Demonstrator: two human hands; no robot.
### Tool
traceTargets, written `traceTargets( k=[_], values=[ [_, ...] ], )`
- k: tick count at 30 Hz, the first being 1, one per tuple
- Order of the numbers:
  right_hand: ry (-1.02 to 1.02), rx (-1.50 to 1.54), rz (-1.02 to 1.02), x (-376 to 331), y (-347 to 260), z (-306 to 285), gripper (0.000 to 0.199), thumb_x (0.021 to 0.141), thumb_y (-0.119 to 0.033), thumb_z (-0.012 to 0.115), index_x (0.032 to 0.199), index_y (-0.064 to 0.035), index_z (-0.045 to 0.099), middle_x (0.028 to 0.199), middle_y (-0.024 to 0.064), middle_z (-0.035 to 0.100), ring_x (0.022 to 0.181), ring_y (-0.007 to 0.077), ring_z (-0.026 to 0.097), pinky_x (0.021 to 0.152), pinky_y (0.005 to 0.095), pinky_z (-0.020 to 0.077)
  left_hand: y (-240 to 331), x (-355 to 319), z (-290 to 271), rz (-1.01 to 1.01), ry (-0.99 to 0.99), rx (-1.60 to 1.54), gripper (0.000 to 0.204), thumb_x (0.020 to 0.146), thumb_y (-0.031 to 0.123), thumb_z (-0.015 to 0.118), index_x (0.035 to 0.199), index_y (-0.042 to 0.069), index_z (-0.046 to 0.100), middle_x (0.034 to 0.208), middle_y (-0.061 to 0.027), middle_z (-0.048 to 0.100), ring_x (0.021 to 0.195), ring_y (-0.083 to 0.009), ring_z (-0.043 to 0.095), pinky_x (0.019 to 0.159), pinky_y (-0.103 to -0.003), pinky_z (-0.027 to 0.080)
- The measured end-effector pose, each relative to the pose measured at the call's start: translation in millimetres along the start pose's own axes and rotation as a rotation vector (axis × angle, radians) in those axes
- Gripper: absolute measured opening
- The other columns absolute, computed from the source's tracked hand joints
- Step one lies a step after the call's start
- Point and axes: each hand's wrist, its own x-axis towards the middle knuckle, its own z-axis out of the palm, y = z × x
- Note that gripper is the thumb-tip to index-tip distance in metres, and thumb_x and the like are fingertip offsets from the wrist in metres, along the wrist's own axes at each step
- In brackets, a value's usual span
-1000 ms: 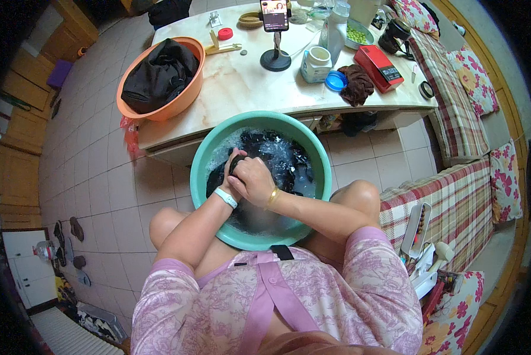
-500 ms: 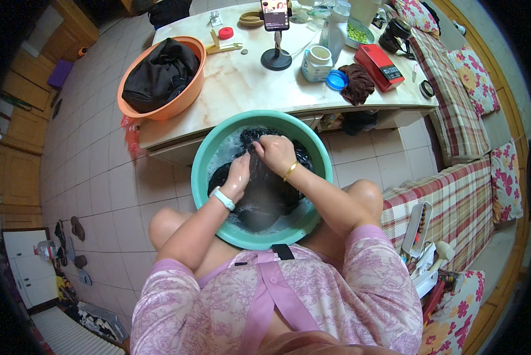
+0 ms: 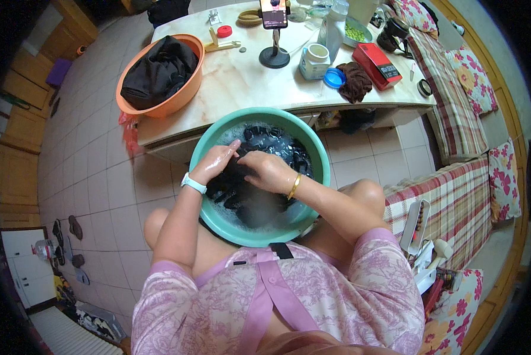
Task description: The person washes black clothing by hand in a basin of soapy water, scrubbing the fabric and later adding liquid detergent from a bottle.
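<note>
A green basin [image 3: 236, 234] stands between my knees, with sudsy water and a dark wet garment [image 3: 235, 182] in it. Over its left half, my left hand [image 3: 217, 162] is closed on a bunched part of the cloth, thumb side up and skin wet. My right hand [image 3: 268, 171] curls round the same dark cloth just to the right, its knuckles upward. The two hands are close together above the water. Folds of the garment spread beneath them, and a blurred patch hides some of the cloth below my right hand.
On the marble-topped table [image 3: 230, 89] ahead are an orange basin [image 3: 199, 77] of black fabric, a phone on a stand [image 3: 275, 56], a white tub [image 3: 314, 62], a blue lid [image 3: 335, 77], a brown cloth [image 3: 355, 83] and a red box [image 3: 377, 64]. A plaid sofa [image 3: 443, 207] lies right.
Both hands have shifted left and slightly apart, my right hand also lower, moving the bunched cloth with them. More of the garment and suds shows at the basin's far right.
</note>
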Motion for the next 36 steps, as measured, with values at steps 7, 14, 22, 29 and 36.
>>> traceTargets(
  k=[7,14,22,29,36],
  values=[
    [-0.229,0.192,0.023,-12,3,-12,0.044,0.063,-0.013,0.069,0.103,-0.0053,0.053,0.098,0.0159,0.056,0.088,0.0323,0.054,0.080,0.0371,0.0442,1,0,0,-0.022,-0.327,0.130,0.038,0.078,0.036,0.057,0.075,-0.001,0.060,0.068,-0.0072,0.059,0.067,-0.0120,0.050,0.063,-0.028,0.041],
    [-0.493,-0.277,0.338,-25,18,-31,0.041,0.062,-0.021,0.070,0.096,-0.0030,0.055,0.089,0.0170,0.058,0.086,0.0331,0.056,0.075,0.0395,0.0446,28,-24,-12,0.176,-0.001,-0.378,0.024,0.077,0.019,0.058,0.089,-0.002,0.056,0.080,-0.0019,0.055,0.075,-0.0094,0.047,0.070,-0.024,0.038],
    [-0.226,0.341,0.459,-4,18,-94,0.017,0.077,-0.010,0.062,0.082,0.0016,0.051,0.068,-0.0007,0.047,0.066,0.0060,0.042,0.060,0.0238,0.0386,43,-42,-33,0.167,0.179,-1.103,0.019,0.077,0.015,0.053,0.090,0.001,0.055,0.079,-0.0015,0.057,0.072,-0.0086,0.053,0.067,-0.021,0.042],
    [-0.066,0.459,0.615,-6,51,-102,0.021,0.076,-0.018,0.065,0.083,0.0003,0.056,0.069,-0.0012,0.052,0.064,0.0060,0.044,0.057,0.0225,0.0372,9,-23,-50,-0.083,0.356,-0.181,0.023,0.079,0.024,0.057,0.073,0.002,0.053,0.063,-0.0013,0.050,0.063,-0.0117,0.048,0.057,-0.026,0.038],
    [0.035,0.388,0.562,-5,77,-58,0.028,0.073,-0.019,0.067,0.096,-0.0034,0.058,0.087,0.0064,0.060,0.081,0.0134,0.054,0.075,0.0265,0.0434,15,-24,-20,0.108,0.585,0.606,0.038,0.071,0.023,0.065,0.100,0.002,0.052,0.097,-0.0145,0.055,0.090,-0.0314,0.053,0.075,-0.040,0.044]
  ],
)
